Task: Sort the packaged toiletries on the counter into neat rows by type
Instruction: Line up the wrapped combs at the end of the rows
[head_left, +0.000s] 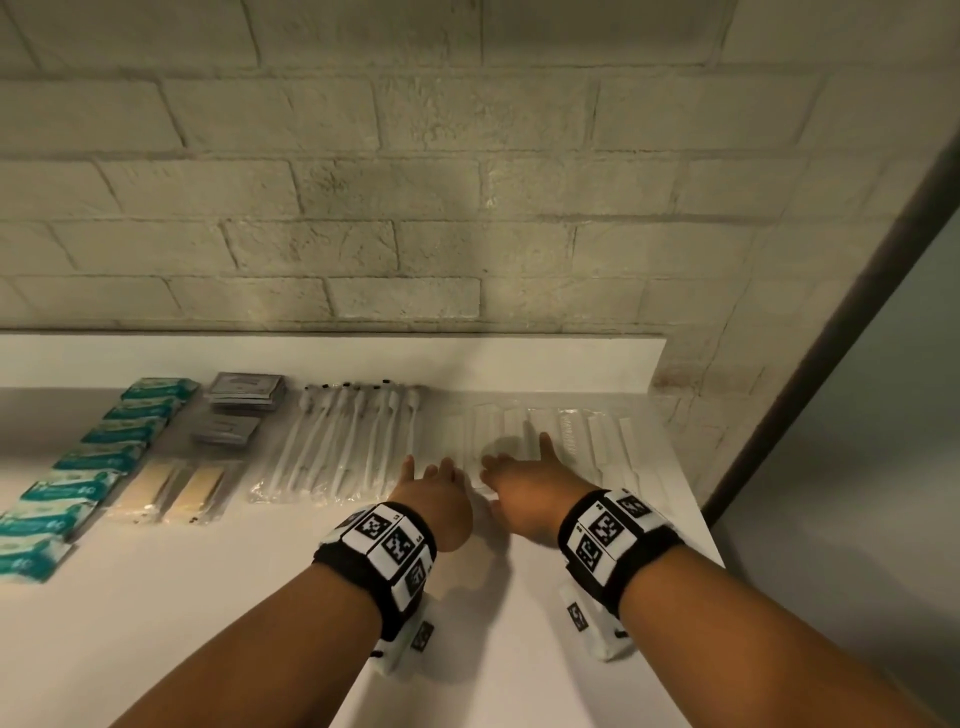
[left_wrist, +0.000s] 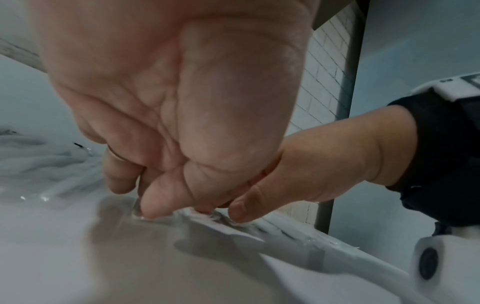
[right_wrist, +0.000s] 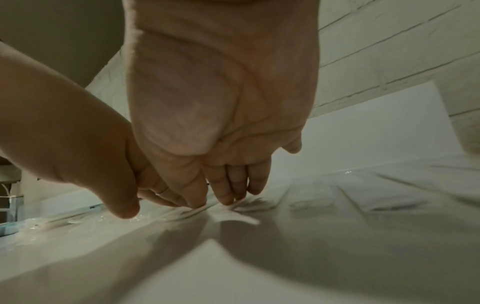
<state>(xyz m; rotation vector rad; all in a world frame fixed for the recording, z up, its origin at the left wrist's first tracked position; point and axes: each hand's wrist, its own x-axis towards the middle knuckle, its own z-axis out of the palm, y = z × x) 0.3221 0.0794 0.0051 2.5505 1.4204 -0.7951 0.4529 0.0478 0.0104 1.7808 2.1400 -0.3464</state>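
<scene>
A row of white combs in clear wrappers lies along the back right of the white counter. Both hands reach side by side to the left end of that row. My left hand sets its thumb and fingertips down on the near end of a wrapped comb. My right hand presses its fingertips on the same spot, with fingers straight and spread. Neither hand lifts anything. The palms hide the wrapper beneath them.
To the left lie wrapped toothbrushes, grey sachets, tan flat packets and a line of teal packets. A white upstand and a brick wall back the counter. The counter's right edge is close to the combs.
</scene>
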